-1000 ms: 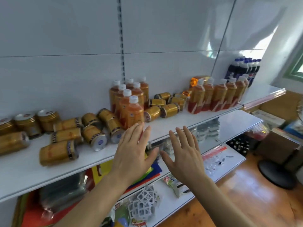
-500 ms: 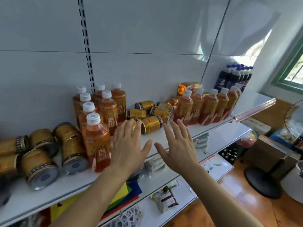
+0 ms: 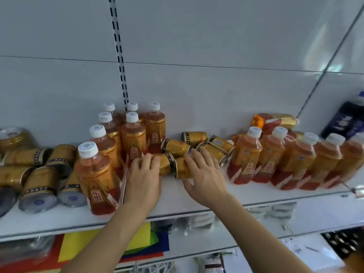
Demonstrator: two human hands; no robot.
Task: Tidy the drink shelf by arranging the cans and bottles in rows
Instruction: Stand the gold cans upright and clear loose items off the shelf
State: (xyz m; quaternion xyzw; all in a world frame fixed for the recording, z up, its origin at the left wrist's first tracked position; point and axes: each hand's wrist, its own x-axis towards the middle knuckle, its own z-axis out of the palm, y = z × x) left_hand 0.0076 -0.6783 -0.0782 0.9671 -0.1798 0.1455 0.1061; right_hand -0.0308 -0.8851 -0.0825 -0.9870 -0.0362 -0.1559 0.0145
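On the white shelf, several gold cans lie on their sides in the middle. My left hand curls its fingers over the left end of one lying gold can. Beside it, my right hand lies with straight, spread fingers on a second lying can, thumb below it. Several more cans lie behind these. Orange bottles with white caps stand in rows left of my hands, and another row of orange bottles stands to the right.
More gold cans lie jumbled at the far left. An orange bottle lies on its side at the back right, and dark bottles stand at the right edge. The lower shelves hold coloured sheets and small packets.
Both hands have moved forward from in front of the shelf onto the two lying cans. The view has closed in on the shelf and shifted left.
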